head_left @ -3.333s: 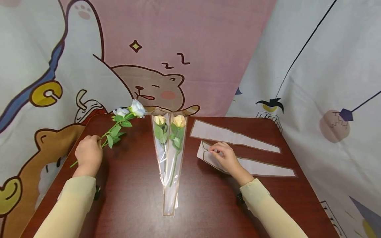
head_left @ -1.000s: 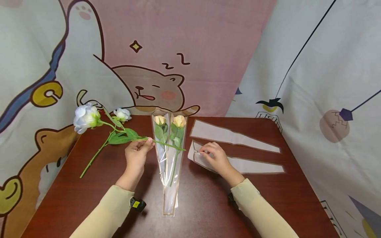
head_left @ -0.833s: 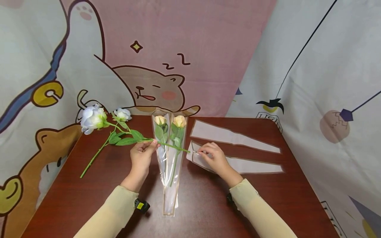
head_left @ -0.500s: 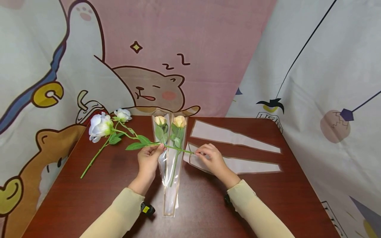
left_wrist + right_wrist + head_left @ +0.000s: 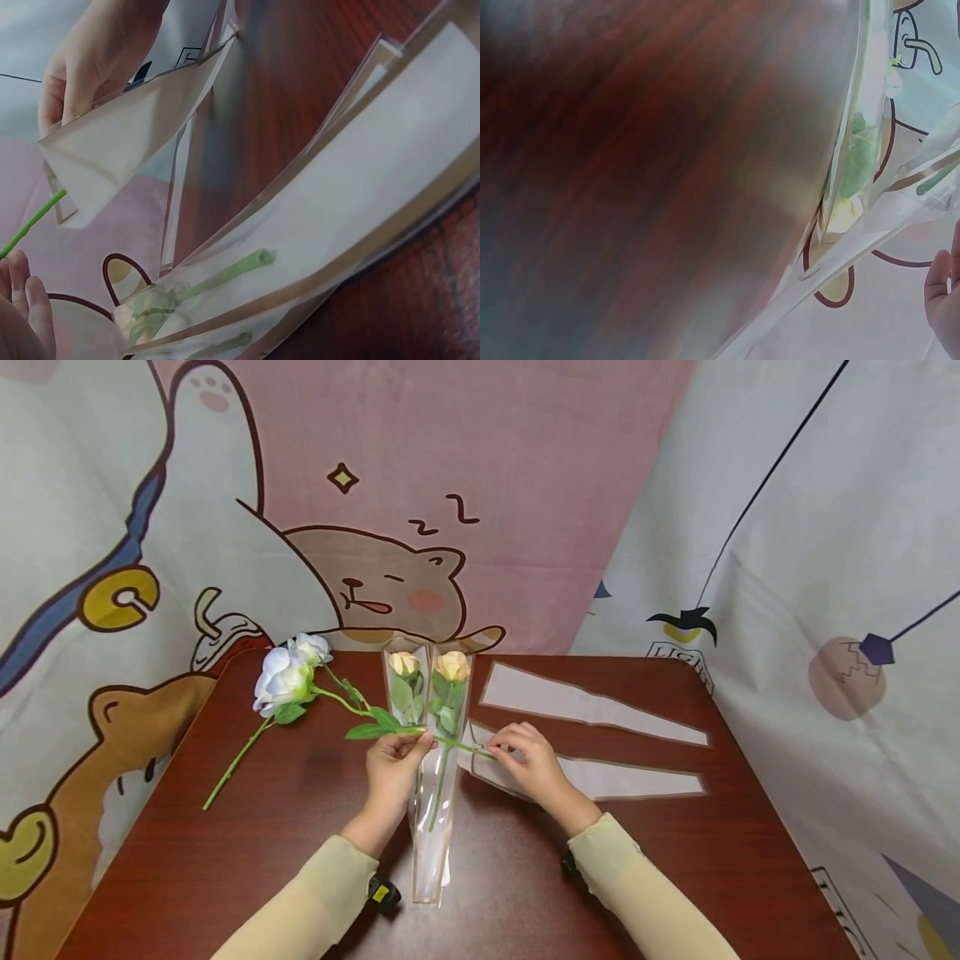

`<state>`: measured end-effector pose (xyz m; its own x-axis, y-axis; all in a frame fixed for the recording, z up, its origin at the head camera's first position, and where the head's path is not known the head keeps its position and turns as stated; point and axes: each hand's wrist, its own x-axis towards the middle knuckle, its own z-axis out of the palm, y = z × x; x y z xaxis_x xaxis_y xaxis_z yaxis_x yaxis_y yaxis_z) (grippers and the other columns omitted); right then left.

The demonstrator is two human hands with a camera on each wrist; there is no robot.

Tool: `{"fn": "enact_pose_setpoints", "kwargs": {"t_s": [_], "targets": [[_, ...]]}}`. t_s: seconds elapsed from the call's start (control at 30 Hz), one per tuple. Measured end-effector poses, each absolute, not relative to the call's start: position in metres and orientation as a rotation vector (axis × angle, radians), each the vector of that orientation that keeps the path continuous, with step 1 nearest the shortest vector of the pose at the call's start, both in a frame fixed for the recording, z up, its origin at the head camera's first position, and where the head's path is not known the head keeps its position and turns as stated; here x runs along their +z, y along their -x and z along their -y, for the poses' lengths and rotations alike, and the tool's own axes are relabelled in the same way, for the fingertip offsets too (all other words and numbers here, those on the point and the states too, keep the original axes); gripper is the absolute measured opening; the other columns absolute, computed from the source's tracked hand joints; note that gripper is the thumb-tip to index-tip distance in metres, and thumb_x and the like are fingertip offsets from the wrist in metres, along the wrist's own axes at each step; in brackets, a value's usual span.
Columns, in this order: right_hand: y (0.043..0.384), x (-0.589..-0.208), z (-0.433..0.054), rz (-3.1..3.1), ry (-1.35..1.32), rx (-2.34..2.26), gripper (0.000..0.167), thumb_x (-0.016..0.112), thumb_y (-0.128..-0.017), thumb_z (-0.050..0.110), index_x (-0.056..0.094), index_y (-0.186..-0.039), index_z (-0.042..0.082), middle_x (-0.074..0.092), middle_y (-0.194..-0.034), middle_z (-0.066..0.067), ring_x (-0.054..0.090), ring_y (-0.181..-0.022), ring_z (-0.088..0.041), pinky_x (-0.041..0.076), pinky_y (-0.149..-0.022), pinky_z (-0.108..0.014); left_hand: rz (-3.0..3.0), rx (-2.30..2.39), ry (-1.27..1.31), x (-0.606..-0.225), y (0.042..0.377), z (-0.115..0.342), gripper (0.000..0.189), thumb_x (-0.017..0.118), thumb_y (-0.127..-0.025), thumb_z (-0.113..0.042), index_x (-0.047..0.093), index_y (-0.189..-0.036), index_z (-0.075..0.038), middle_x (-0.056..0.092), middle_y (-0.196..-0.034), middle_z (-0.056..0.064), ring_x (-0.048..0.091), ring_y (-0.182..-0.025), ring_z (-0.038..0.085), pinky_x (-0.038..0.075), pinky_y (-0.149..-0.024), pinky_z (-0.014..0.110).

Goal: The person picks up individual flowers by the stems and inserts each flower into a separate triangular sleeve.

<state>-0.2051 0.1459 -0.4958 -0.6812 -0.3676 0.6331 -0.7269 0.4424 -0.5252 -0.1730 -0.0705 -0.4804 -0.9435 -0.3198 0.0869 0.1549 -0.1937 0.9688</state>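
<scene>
My left hand (image 5: 393, 781) pinches the green stem of a pale blue-white artificial rose (image 5: 281, 683), its bloom pointing left. My right hand (image 5: 534, 768) pinches the mouth edge of a tapered flower sleeve (image 5: 630, 778) with a brown border, lifting that end off the table. In the left wrist view the stem (image 5: 31, 222) reaches just inside the sleeve's mouth (image 5: 105, 161). The right wrist view shows part of the sleeve and the fingers of the left hand (image 5: 943, 289). A second pale rose (image 5: 313, 649) lies behind the held bloom, its stem running toward the front left.
Two sleeves holding yellow roses (image 5: 452, 667) lie side by side mid-table, beneath the held stem. Another flat sleeve (image 5: 585, 703) lies at the back right. The dark red table (image 5: 315, 827) is bordered by printed cloth (image 5: 540, 510) at the back and sides.
My left hand has picked up one pale rose at the left and carried it right, bringing its stem end to the sleeve's mouth. My right hand has shifted slightly left with the sleeve.
</scene>
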Motion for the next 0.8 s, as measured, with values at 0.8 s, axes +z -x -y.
{"fn": "enact_pose_setpoints", "kwargs": {"t_s": [0.8], "targets": [[0.204,-0.493,-0.136,2.243,-0.95,1.159,0.006,0.073,-0.081,0.009,0.072,-0.086,0.013,0.068,-0.085,0.002,0.055,-0.075,-0.016,0.044,-0.066,-0.021,2.019,-2.131,-0.089,-0.46,0.155,0.055,0.021,0.068,-0.081,0.006,0.063,-0.098,0.018,0.066,-0.088,0.034,0.07,-0.073,0.021,0.052,-0.064,0.013]]}}
